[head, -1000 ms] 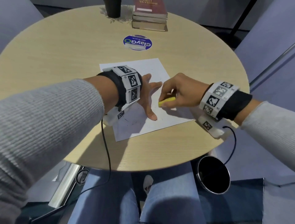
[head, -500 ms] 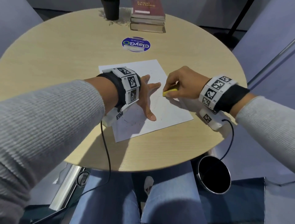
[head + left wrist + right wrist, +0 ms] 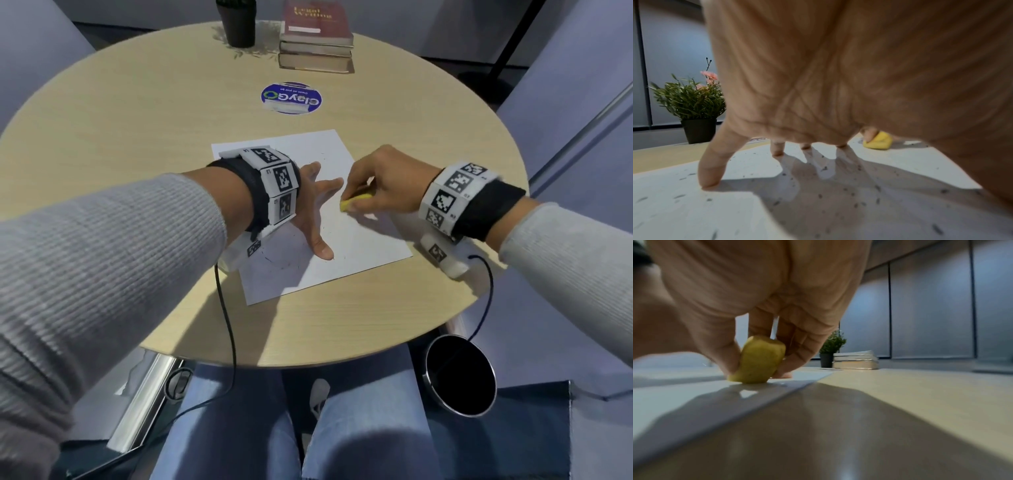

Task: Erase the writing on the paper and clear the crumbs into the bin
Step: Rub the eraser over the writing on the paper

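1. left hand (image 3: 313,205) is flat-ish on the paper (image 3: 363,240), fingers spread and straight, fingertips (image 3: 709,180) planted with the palm arched up off the sheet

2. left forearm comes in from the lower left in a grey sleeve, marker band strapped round the wrist, cable hanging off it

3. right hand (image 3: 380,181) has its fingers curled down, thumb and fingers pinching the yellow eraser (image 3: 758,361) with its bottom edge pressed on the sheet

4. right wrist sits low near the tabletop, same marker band and grey sleeve, arm coming in from the right

5. the two hands are just beside each other, not touching
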`<action>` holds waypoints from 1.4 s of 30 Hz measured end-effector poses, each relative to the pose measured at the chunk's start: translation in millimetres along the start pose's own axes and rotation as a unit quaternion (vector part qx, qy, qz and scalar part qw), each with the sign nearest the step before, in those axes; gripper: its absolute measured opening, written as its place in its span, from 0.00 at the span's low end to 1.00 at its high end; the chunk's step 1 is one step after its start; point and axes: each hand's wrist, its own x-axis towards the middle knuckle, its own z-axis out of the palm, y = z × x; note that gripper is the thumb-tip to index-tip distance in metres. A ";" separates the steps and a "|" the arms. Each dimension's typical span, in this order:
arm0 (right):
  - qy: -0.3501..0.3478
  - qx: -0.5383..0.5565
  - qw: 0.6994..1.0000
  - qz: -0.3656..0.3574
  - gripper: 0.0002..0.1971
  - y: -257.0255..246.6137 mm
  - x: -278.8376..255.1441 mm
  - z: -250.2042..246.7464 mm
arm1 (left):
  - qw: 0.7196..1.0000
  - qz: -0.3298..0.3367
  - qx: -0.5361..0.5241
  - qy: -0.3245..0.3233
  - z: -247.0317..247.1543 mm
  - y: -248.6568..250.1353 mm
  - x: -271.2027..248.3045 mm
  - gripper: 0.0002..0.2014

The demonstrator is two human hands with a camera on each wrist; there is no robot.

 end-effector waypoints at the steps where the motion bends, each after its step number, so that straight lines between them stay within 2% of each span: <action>1: 0.018 -0.007 1.000 0.024 0.09 6.9 2.6 -4.7 | 1.000 -0.003 0.000 0.002 1.0 0.3 1.6 0.77; 3: 0.033 -0.009 0.998 0.049 0.09 14.4 4.8 -8.6 | 1.000 -0.010 0.008 0.004 1.5 0.6 4.1 0.77; 5: 0.012 -0.003 1.000 0.013 0.09 3.9 2.3 -2.0 | 1.000 -0.010 0.022 0.002 1.1 -1.1 4.4 0.75; 7: -0.017 0.002 0.999 -0.040 0.07 -13.3 -5.5 7.9 | 0.999 -0.001 0.031 0.012 -0.3 -1.9 5.7 0.66; 8: -0.026 0.009 0.999 -0.047 0.07 -15.4 -7.3 9.0 | 0.999 0.000 0.030 0.016 -0.7 -2.0 6.3 0.65; 12: 0.009 0.003 1.000 0.021 0.09 3.8 2.5 -5.7 | 1.000 0.006 0.002 0.009 -0.3 -1.4 2.1 0.76; 14: 0.016 -0.012 1.000 0.016 0.08 3.8 3.4 -5.2 | 1.000 0.006 0.005 0.000 -0.5 -1.6 2.0 0.81; 15: 0.007 -0.016 1.000 -0.005 0.08 -3.2 0.6 -1.4 | 1.000 -0.001 0.016 -0.007 -1.5 -0.8 0.3 0.79; 17: -0.022 -0.015 0.998 -0.063 0.08 -21.3 -10.3 9.1 | 0.999 -0.015 0.030 -0.002 -2.9 -1.7 2.8 0.67; 19: -0.042 0.006 0.996 -0.083 0.09 -25.4 -15.9 11.8 | 0.999 -0.020 0.027 0.002 -3.7 -2.0 3.6 0.64; 20: -0.039 0.020 0.997 -0.068 0.08 -20.8 -13.5 8.7 | 1.000 -0.019 0.025 -0.001 -3.1 -0.9 1.9 0.66; 23: 0.004 0.007 1.000 -0.007 0.08 -2.0 1.0 -0.7 | 1.000 -0.010 0.018 -0.005 -0.9 4.9 -3.2 0.85; 24: 0.012 -0.002 1.000 -0.008 0.08 -0.5 3.4 0.3 | 1.000 -0.007 0.018 -0.007 -1.8 6.1 -4.9 0.86; 27: -0.022 -0.011 0.997 -0.072 0.10 -22.4 -5.1 13.8 | 0.999 -0.016 0.036 -0.008 -7.0 2.2 -4.4 0.64; 28: -0.039 -0.007 0.994 -0.097 0.11 -30.2 -10.0 18.1 | 0.999 -0.015 0.045 -0.007 -8.4 0.7 -3.3 0.62; 30: -0.057 0.011 0.992 -0.112 0.10 -32.3 -12.0 16.8 | 0.998 -0.011 0.058 -0.006 -7.9 0.1 -2.4 0.61; 34: 0.008 0.010 0.999 -0.035 0.06 -8.4 1.3 0.7 | 0.999 -0.008 0.040 0.000 -3.4 2.5 -2.9 0.67; 35: 0.013 0.000 0.999 -0.034 0.06 -9.6 0.9 2.1 | 0.999 -0.007 0.040 0.001 -4.0 2.0 -2.8 0.67; 39: -0.042 0.005 0.992 -0.115 0.09 -32.2 -19.2 17.4 | 0.999 -0.019 0.039 -0.013 -5.6 0.5 -1.9 0.62; 42: -0.029 0.029 0.998 -0.049 0.08 -12.0 -18.3 4.2 | 0.999 -0.021 0.030 -0.012 -5.2 2.7 -3.3 0.65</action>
